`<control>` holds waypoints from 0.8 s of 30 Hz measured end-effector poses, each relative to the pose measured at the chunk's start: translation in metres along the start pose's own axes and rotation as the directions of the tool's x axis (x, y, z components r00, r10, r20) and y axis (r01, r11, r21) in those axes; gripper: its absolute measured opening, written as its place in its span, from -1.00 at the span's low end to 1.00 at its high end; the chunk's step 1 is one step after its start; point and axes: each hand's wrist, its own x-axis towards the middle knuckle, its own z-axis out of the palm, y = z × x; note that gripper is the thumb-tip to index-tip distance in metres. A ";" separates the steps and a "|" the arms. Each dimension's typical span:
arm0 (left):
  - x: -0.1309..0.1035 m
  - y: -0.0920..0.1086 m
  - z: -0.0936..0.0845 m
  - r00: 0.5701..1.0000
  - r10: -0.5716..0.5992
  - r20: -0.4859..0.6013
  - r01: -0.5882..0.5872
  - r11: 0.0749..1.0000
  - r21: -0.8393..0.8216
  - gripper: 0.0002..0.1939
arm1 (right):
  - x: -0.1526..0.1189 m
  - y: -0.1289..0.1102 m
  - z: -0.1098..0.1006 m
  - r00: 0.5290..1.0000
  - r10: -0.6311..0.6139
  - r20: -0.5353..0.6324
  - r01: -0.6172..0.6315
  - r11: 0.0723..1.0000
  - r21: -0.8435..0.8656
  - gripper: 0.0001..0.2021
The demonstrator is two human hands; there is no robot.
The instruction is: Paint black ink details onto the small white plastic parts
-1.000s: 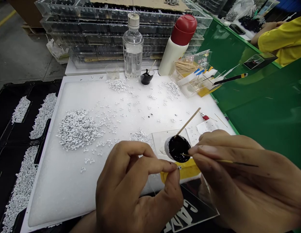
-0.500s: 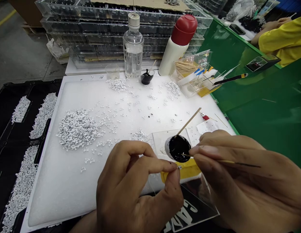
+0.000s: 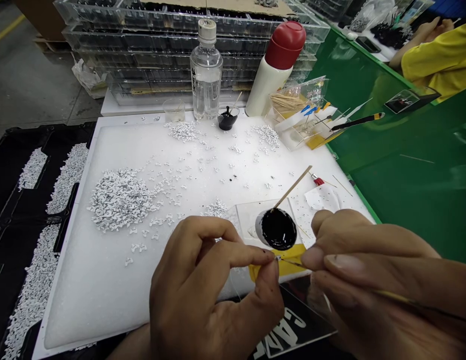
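Observation:
Between the thumb and index finger of my left hand [image 3: 217, 290] is a tiny white piece [image 3: 278, 258]. My right hand [image 3: 383, 280] pinches a thin brush [image 3: 293, 263], whose tip meets the piece. Just behind the fingertips, a cup of black paint [image 3: 279, 229] has a wooden stick [image 3: 293, 187] leaning in it. The cup stands by a clear plate and a yellow strip [image 3: 258, 272]. To the left, a large pile of small white pieces [image 3: 122, 200] lies on the white board [image 3: 105, 295].
A clear bottle [image 3: 206, 75], a small black paint cup [image 3: 227, 120] and a red-capped flask [image 3: 274, 70] stand at the back. A tool holder [image 3: 296, 125] is at back right. Stacked trays [image 3: 150, 60] rise behind. Beyond the green partition [image 3: 405, 170] is a person in yellow [image 3: 439, 60].
My right hand has moved the brush tip out of the black paint cup, down and left to the piece. My left hand has hardly moved. The person's hands beyond the partition have shifted.

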 end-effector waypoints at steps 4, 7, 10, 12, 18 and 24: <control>0.001 0.000 0.002 1.000 0.007 0.001 -0.007 1.000 -0.016 -0.88 | 0.003 -0.004 0.003 1.000 -0.020 0.020 0.020 0.999 -0.032 -0.80; 0.000 0.001 0.002 1.000 -0.011 0.000 0.011 1.000 -0.015 -0.88 | 0.005 -0.005 0.003 0.999 -0.032 0.007 0.032 0.998 -0.046 -0.82; 0.000 0.002 0.001 1.000 -0.019 -0.002 0.019 1.000 -0.012 -0.89 | 0.006 -0.005 0.002 1.000 -0.027 -0.004 0.027 0.998 -0.051 -0.83; 0.000 0.002 0.001 1.000 -0.015 0.000 0.015 1.000 -0.014 -0.89 | 0.005 -0.005 0.001 1.000 -0.016 -0.004 0.015 0.998 -0.055 -0.80; 0.000 0.003 0.000 1.000 -0.017 -0.009 0.017 1.000 -0.013 -0.89 | 0.003 -0.006 0.000 1.000 0.002 0.019 -0.001 0.999 -0.044 -0.81; 0.001 0.001 0.001 1.000 -0.019 0.002 0.019 1.000 -0.008 -0.87 | -0.004 -0.008 0.005 0.999 0.042 -0.027 -0.043 0.999 -0.021 -0.74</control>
